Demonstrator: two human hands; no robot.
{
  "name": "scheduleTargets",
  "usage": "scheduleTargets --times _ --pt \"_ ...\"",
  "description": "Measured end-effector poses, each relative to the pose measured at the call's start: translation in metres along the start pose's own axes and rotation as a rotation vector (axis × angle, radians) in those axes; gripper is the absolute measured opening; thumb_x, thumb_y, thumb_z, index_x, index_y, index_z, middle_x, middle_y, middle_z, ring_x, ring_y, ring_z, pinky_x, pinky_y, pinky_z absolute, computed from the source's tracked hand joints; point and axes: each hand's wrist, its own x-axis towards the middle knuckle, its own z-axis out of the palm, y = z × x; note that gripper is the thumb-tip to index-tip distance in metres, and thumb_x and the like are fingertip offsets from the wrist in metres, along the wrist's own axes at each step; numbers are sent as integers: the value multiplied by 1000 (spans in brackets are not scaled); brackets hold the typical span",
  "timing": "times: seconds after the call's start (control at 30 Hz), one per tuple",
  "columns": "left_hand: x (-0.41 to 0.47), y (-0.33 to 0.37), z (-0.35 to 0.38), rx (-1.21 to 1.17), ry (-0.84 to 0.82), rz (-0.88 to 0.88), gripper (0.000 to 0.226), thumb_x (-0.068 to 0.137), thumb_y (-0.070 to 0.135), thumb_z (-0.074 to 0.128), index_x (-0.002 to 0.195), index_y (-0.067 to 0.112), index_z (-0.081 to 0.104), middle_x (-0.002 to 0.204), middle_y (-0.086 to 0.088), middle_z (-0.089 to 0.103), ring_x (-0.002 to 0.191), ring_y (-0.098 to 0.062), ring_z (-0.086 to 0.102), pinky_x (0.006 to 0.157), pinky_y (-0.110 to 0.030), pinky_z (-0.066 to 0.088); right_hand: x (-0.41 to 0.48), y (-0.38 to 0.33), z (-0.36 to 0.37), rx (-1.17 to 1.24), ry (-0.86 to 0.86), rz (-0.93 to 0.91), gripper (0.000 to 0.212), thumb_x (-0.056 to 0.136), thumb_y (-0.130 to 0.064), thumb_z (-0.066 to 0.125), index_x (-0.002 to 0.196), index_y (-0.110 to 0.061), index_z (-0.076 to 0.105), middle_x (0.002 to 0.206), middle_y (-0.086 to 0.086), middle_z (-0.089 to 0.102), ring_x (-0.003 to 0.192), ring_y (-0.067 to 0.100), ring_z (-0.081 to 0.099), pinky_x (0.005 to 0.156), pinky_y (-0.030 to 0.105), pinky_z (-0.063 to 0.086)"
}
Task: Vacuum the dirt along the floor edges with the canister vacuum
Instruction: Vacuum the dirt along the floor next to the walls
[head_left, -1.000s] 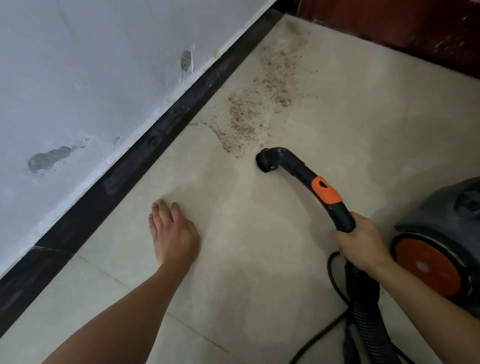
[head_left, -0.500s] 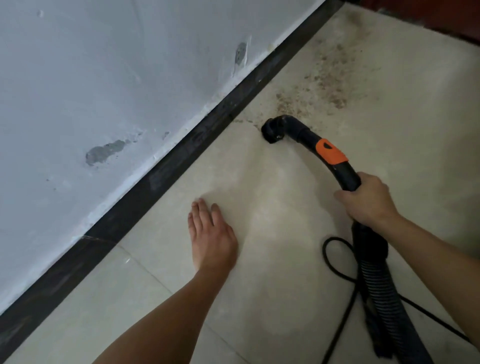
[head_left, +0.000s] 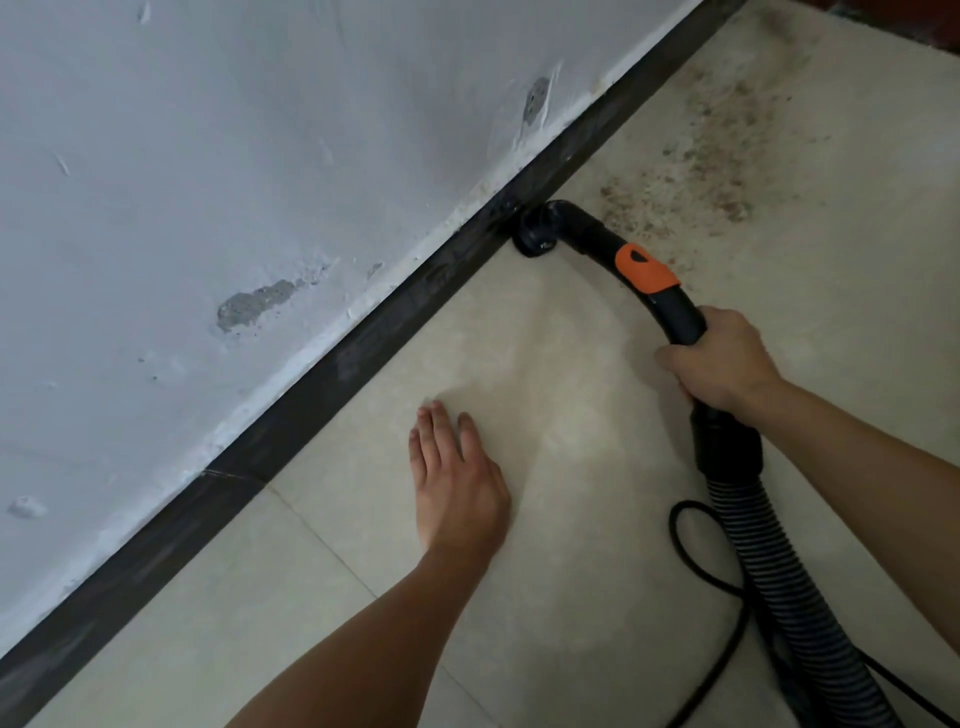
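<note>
Your right hand (head_left: 719, 361) is clenched around the black curved handle (head_left: 675, 312) of the vacuum wand, fingers wrapped over the top, just behind the orange collar (head_left: 645, 270). Ahead of that hand and to its left, the handle bends down into the round black nozzle end (head_left: 535, 236), which sits on the floor (head_left: 571, 519) right against the dark baseboard (head_left: 332, 364); whether it actually touches the board you cannot tell from here.

Behind your right hand, the handle joins a black cuff and then the ribbed grey hose (head_left: 789, 587), which runs back toward you and off the lower edge. A thin black power cord (head_left: 691, 561) loops on the tile just left of the hose.

Your left hand (head_left: 457, 483) is released and holds nothing: it lies palm down, fingers together and pointing away from you, flat on the pale tile, well apart from the nozzle and near the baseboard.

The dirt (head_left: 696, 171), a scatter of brown specks, lies on the floor beyond your right hand and to the far side of the nozzle, spreading along the wall edge toward the far corner. The white wall (head_left: 208, 156) above the baseboard shows chipped grey patches.
</note>
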Motion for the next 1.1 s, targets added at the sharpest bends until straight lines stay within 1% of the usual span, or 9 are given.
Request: scheduleTargets --times 0.2,0.27,0.43,0.5,0.6,0.7,0.83,0.93,1.1 --pt "-1 0 -3 9 -12 5 54 98 23 28 149 4 26 159 -23 4 148 -34 -5 120 -41 -6 -46 2 1 -86 -106 -92 20 74 -14 72 86 -17 57 70 4 59 58 20 59 50 23 40" --pt "-1 -1 -3 14 -19 2 54 99 26 25 150 6 22 160 -22 1 148 -32 -7 120 -40 -7 -63 13 -6 -115 -101 -75 21 73 -14 73 86 -17 58 69 3 60 57 20 60 50 24 41" --pt "-1 0 -5 16 -19 -2 53 99 23 30 149 4 26 159 -23 5 148 -33 -3 121 -41 -5 -109 67 -44 -175 6 20 19 72 -13 75 84 -16 60 67 7 62 60 26 61 54 30 45" --pt "-2 1 -5 31 -22 0 53 99 22 30 149 4 26 159 -23 5 148 -34 -3 121 -42 -5 -129 94 -60 -210 63 59 18 71 -13 75 81 -16 60 64 6 61 60 25 60 54 31 43" --pt "-4 3 -7 57 -34 -7 54 99 23 29 149 4 24 159 -23 4 148 -33 -3 121 -42 -5 -147 128 -81 -202 137 145 17 72 -11 74 77 -15 58 61 10 60 58 28 59 55 36 48" --pt "-4 3 -6 68 -31 -3 55 98 22 30 149 3 25 159 -24 5 148 -34 -2 121 -42 -4 -144 141 -87 -157 203 181 16 73 -12 73 76 -14 57 61 12 60 59 31 60 58 39 52" --pt "-4 4 -4 70 -18 -8 54 97 20 31 148 2 26 158 -25 7 148 -35 0 121 -43 -3 -124 136 -77 -134 229 183 14 72 -18 71 78 -17 58 62 8 60 58 29 58 52 31 43" --pt "-3 4 -3 73 -19 -12 54 98 22 28 149 3 24 159 -23 5 148 -33 -2 121 -42 -4 -101 128 -71 -108 232 165 15 72 -20 71 83 -17 61 64 7 60 58 27 58 52 29 41" --pt "-3 3 -2 54 -11 -11 55 100 25 26 150 5 21 160 -21 2 148 -31 -5 120 -40 -6 -57 108 -66 -108 211 138 16 72 -20 72 80 -19 58 63 3 59 55 20 56 49 24 38"
